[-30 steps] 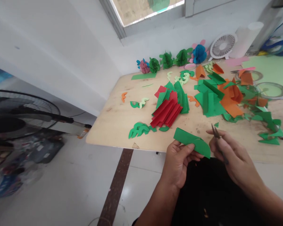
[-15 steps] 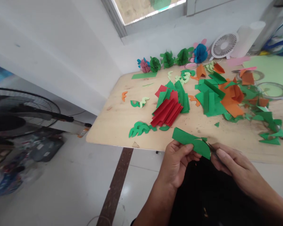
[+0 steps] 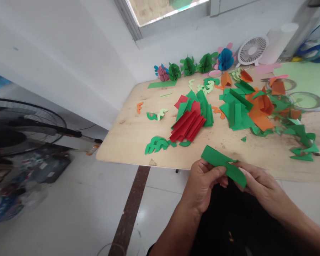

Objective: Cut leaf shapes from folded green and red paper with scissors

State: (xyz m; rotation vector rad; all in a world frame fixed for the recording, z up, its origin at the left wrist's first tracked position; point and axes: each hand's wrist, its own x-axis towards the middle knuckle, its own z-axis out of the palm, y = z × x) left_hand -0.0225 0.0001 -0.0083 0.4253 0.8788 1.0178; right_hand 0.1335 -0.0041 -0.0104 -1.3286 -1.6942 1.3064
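My left hand point(image 3: 202, 185) pinches the left half of a folded green paper strip point(image 3: 216, 158) just off the near edge of the wooden table point(image 3: 128, 138). A slit shows in the strip's upper edge near its middle. My right hand point(image 3: 261, 183) is closed at the strip's right end, fingers partly behind the paper. The small scissors it held in the earlier frames are hidden behind the strip now.
On the table lie a stack of red folded papers point(image 3: 188, 124), green leaf cut-outs point(image 3: 156, 145), a green and orange paper pile point(image 3: 236, 110) and green scraps point(image 3: 301, 142). Paper flowers point(image 3: 189, 67) and a small white fan point(image 3: 252, 49) line the back. A floor fan point(image 3: 21, 124) stands at left.
My right hand brought the scissors down from beside the strip to its right end and cut into it. The strip has shifted slightly right and the blades are now out of sight.
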